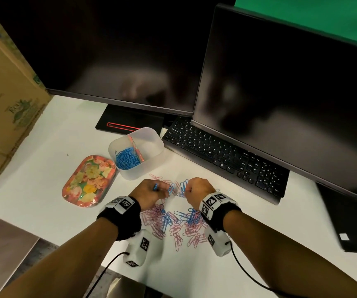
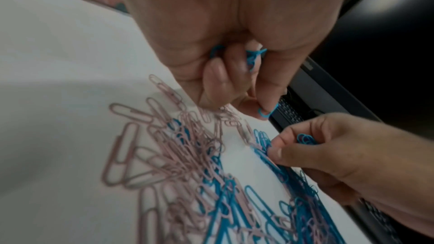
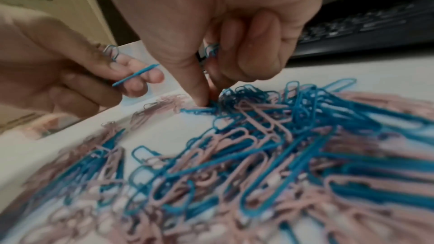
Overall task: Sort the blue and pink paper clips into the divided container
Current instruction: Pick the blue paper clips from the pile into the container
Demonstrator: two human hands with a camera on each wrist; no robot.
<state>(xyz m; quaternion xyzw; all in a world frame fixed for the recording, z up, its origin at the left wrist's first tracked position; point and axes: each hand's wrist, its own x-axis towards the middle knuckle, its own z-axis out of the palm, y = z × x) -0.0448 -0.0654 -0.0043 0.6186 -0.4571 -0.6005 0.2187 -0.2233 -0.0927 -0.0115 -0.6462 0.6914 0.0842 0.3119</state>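
A mixed pile of pink and blue paper clips lies on the white table, with more of it under both hands. The translucent divided container stands behind the pile; blue clips fill its left compartment beside a pink divider. My left hand hovers over the pile's far edge, fingers curled round several blue clips, with another pinched at the fingertips. My right hand keeps blue clips in its curled fingers, while thumb and forefinger pinch a blue clip in the pile.
A floral tray sits left of the container. A black keyboard and two dark monitors stand behind and to the right. A cardboard box borders the left side, and a black device lies at the right.
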